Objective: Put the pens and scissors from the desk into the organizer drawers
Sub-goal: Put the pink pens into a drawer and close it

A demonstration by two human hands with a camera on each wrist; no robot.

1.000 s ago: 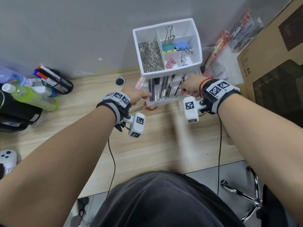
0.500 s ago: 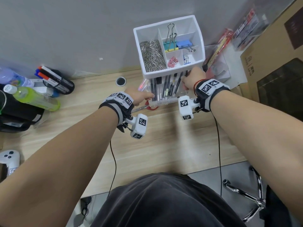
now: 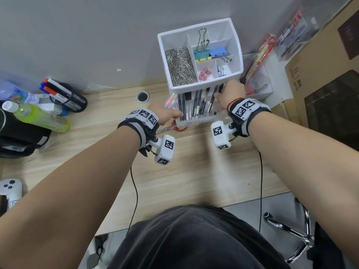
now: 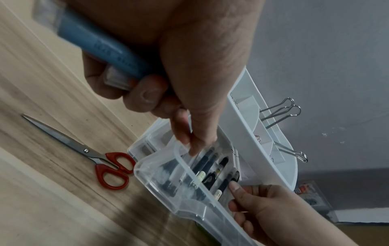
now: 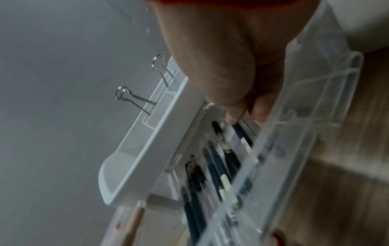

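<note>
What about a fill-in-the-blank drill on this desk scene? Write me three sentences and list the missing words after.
1. The scissors with ____ handles lie on the desk, not in a drawer.
2. The open clear drawer holds several ____.
3. The left hand grips a ____ tool while its fingertip reaches into the drawer.

Missing words: red; pens; blue

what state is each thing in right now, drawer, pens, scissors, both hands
drawer: pulled open
pens: lying side by side in the drawer
scissors: blades closed, flat on the desk, outside the drawer
left hand: grips a blue pen, fingertips in the drawer
right hand: fingertips on a pen in the drawer
</note>
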